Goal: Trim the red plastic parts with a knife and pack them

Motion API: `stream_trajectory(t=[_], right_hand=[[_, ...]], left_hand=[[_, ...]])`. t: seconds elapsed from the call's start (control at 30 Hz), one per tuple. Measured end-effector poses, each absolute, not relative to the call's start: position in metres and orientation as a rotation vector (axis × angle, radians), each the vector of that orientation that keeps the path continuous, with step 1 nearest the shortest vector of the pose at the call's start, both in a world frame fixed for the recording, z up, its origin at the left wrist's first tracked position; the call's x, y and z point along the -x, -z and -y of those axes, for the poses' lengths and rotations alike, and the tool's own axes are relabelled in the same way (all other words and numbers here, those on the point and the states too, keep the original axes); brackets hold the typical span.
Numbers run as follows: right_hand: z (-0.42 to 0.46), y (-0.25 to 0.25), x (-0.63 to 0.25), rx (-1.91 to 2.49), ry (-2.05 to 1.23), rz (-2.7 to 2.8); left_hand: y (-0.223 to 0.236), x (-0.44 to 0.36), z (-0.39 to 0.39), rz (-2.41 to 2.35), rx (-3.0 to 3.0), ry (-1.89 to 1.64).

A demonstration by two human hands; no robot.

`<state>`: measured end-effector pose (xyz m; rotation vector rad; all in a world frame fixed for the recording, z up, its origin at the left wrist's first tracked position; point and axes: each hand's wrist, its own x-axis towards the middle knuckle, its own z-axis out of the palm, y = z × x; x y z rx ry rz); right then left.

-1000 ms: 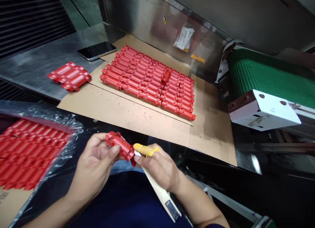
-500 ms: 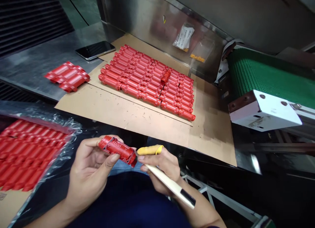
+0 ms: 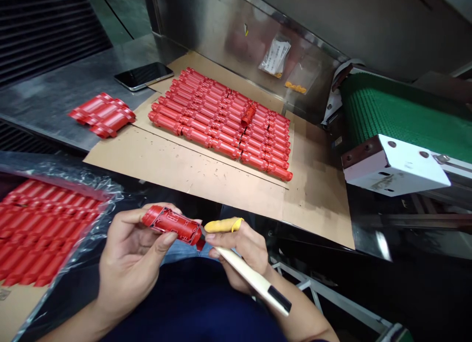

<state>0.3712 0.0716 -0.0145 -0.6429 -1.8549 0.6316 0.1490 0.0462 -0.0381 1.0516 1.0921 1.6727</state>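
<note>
My left hand [image 3: 129, 253] grips a red moulded plastic part [image 3: 173, 224], a ribbed cylinder with a hollowed face. My right hand [image 3: 236, 248] holds a cream-handled utility knife [image 3: 254, 278], whose blade tip is at the part's right end, where a small red tab hangs down. The blade is mostly hidden by the fingers. A yellow finger cot [image 3: 223, 225] covers my right index finger, which is raised beside the part. Both hands are over my dark blue lap.
Rows of red parts [image 3: 221, 115] lie on a cardboard sheet [image 3: 184, 172], with one loose part [image 3: 248, 115] on top. A bag [image 3: 40, 229] of red parts is at left. A smartphone [image 3: 143, 76] and small red stack [image 3: 102, 114] sit on steel. A green conveyor belt [image 3: 398, 110] runs at right.
The red part has turned from a steep tilt to nearly level in my left hand. The knife handle has swung rightward, and its blade stays at the part's right end.
</note>
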Motion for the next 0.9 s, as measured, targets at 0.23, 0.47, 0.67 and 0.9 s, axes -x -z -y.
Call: stream_trajectory(t=[0.23,0.47,0.67,0.9], right_hand=[[-0.077,0.017,-0.376,0.589,-0.351,2.123],[-0.067,0.005,-0.373,0.308,-1.084,1.886],[-0.075,0.010,-0.367,0.641,-0.690,1.791],[-0.084,0.027,-0.345,0.541,-0.458,1.789]], left_hand=[[0.046,-0.146,-0.050,-1.128,-0.929,-1.559],[0.040,-0.146,-0.054,-1.045,-0.752,-1.484],[0.044,-0.142,-0.048,-1.059,-0.927,-1.471],[0.046,-0.146,-0.046,-1.049,-1.067,-1.455]])
